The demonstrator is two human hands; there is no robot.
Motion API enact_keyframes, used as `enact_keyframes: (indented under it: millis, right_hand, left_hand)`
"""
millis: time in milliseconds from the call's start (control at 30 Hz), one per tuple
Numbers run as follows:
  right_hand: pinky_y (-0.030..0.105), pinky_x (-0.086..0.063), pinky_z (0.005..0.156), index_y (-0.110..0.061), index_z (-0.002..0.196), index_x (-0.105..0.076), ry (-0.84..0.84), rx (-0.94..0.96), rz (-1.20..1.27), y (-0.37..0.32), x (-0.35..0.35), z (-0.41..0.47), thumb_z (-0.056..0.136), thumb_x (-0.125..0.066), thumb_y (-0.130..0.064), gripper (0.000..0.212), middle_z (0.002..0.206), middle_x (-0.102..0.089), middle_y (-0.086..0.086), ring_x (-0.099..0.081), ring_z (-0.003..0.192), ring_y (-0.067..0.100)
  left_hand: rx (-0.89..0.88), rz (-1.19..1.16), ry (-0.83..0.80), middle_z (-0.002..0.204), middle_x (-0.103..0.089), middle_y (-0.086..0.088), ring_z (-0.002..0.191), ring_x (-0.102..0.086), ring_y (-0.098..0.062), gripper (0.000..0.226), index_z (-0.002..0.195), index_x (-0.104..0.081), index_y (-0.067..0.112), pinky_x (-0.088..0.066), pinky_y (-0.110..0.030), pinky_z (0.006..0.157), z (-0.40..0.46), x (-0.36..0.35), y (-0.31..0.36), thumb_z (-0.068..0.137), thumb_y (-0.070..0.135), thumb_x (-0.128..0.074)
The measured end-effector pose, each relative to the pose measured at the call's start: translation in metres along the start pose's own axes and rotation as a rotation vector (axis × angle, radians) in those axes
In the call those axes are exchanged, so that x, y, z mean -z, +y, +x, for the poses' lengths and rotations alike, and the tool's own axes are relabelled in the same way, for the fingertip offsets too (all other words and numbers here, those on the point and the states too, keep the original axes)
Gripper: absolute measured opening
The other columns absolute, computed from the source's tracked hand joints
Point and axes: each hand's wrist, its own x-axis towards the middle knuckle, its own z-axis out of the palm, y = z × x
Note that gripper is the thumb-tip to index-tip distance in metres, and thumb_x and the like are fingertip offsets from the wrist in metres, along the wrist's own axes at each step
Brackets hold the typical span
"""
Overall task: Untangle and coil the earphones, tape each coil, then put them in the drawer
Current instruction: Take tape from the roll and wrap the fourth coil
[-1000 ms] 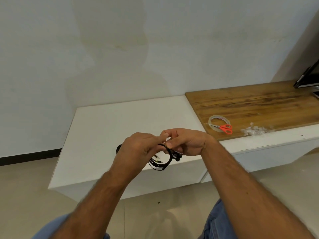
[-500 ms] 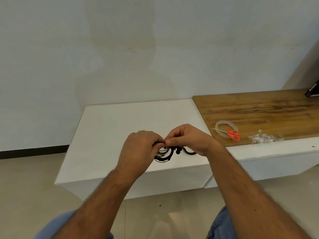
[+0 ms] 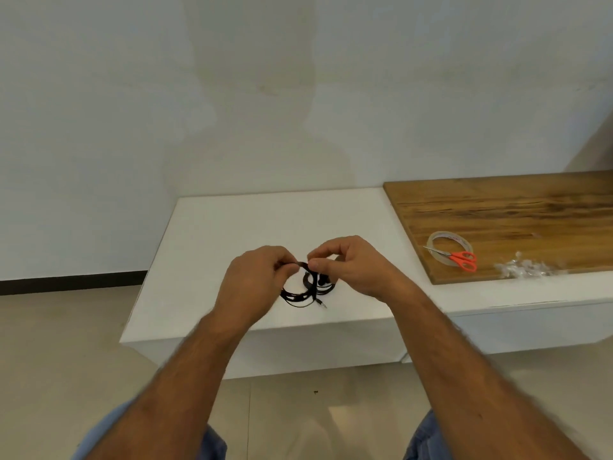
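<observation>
Both forearms reach forward and angle inward, hands nearly meeting. The left hand [image 3: 255, 280] is knuckles-up, fingers curled, thumb and forefinger pinching. The right hand [image 3: 348, 265] arches beside it, fingertips pinched together facing the left.

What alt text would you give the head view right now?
Both hands, left hand and right hand, pinch a coiled black earphone cable above a white cabinet top. To the right, orange-handled scissors lie across a clear tape roll on a wooden board.
</observation>
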Motion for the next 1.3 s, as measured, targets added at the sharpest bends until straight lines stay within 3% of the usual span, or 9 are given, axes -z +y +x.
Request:
enact_keyframes:
  millis: [100,233,433,667,733,833,967,1200,1300]
  right_hand:
    - [0.02,-0.048,0.07,-0.023,0.106,-0.071,0.176,0.009,0.042,0.001,0.005,0.0,0.086,-0.073,-0.033,0.022,0.082,-0.072,-0.015,-0.071,0.072,0.007]
    - [0.014,-0.047,0.062,-0.018,0.097,-0.071,0.241,0.021,0.088,0.007,0.011,0.002,0.088,-0.07,-0.028,0.014,0.097,-0.072,-0.006,-0.072,0.073,0.013]
    - [0.013,-0.047,0.057,-0.018,0.09,-0.071,0.183,0.02,0.062,0.016,0.001,0.009,0.089,-0.069,-0.023,0.005,0.088,-0.072,-0.003,-0.071,0.072,0.017]
    - [0.021,-0.046,0.063,-0.019,0.086,-0.073,0.148,-0.025,0.057,0.026,-0.011,0.016,0.089,-0.07,-0.023,0.006,0.082,-0.072,-0.005,-0.072,0.071,0.017]
    - [0.022,-0.045,0.064,-0.02,0.084,-0.073,0.134,-0.038,0.046,0.029,-0.013,0.018,0.089,-0.07,-0.023,0.006,0.081,-0.072,-0.006,-0.072,0.07,0.017]
    - [0.02,-0.046,0.062,-0.019,0.084,-0.073,0.12,-0.052,0.031,0.032,-0.016,0.019,0.088,-0.07,-0.022,0.006,0.081,-0.072,-0.006,-0.071,0.068,0.015]
    - [0.016,-0.046,0.059,-0.019,0.085,-0.073,0.095,-0.047,-0.021,0.033,-0.019,0.019,0.089,-0.069,-0.021,0.006,0.082,-0.072,-0.004,-0.068,0.065,0.01]
    - [0.021,-0.045,0.063,-0.02,0.082,-0.072,0.137,-0.061,-0.078,0.04,-0.015,0.016,0.088,-0.07,-0.024,0.007,0.081,-0.071,-0.005,-0.069,0.067,0.011]
    - [0.025,-0.05,0.068,-0.023,0.08,-0.071,0.213,-0.06,-0.122,0.044,-0.013,0.015,0.087,-0.07,-0.026,0.008,0.081,-0.071,-0.006,-0.068,0.07,0.011]
  left_hand:
    - [0.184,-0.257,0.034,0.078,-0.069,0.009,0.074,-0.066,-0.007,0.007,0.086,-0.066,0.024,-0.046,-0.02,0.068,0.013,0.014,-0.035,0.092,0.023,-0.062]
    - [0.436,-0.594,0.089,0.084,-0.068,-0.004,0.076,-0.067,-0.021,0.008,0.091,-0.064,0.018,-0.051,-0.033,0.068,0.026,0.02,-0.082,0.096,0.019,-0.057]
    - [0.719,-0.789,0.155,0.083,-0.064,-0.004,0.07,-0.063,-0.017,0.008,0.099,-0.061,0.012,-0.052,-0.029,0.06,0.037,0.008,-0.127,0.097,0.017,-0.056]
    - [0.962,-0.888,0.27,0.076,-0.062,-0.01,0.062,-0.06,-0.022,0.008,0.087,-0.06,0.01,-0.054,-0.029,0.047,0.037,-0.01,-0.17,0.094,0.009,-0.058]
    - [0.988,-0.846,0.282,0.075,-0.062,-0.01,0.061,-0.059,-0.023,0.011,0.083,-0.061,0.01,-0.056,-0.031,0.048,0.035,-0.014,-0.177,0.093,0.009,-0.059]
    - [0.946,-0.544,0.273,0.072,-0.064,-0.008,0.06,-0.063,-0.028,0.012,0.081,-0.066,0.011,-0.06,-0.04,0.069,0.031,-0.017,-0.178,0.09,0.019,-0.062]
    - [0.86,-0.131,0.189,0.076,-0.067,-0.006,0.07,-0.062,-0.025,0.02,0.078,-0.07,0.013,-0.043,-0.027,0.056,0.027,-0.019,-0.173,0.087,0.028,-0.061]
    - [0.846,-0.05,0.162,0.076,-0.067,-0.007,0.072,-0.059,-0.026,0.019,0.075,-0.071,0.012,-0.045,-0.03,0.061,0.021,-0.016,-0.17,0.082,0.029,-0.071]
    - [0.79,-0.046,0.21,0.098,-0.07,-0.007,0.089,-0.063,-0.026,0.025,0.1,-0.071,0.014,-0.046,-0.034,0.07,0.016,-0.011,-0.162,0.082,0.031,-0.073]
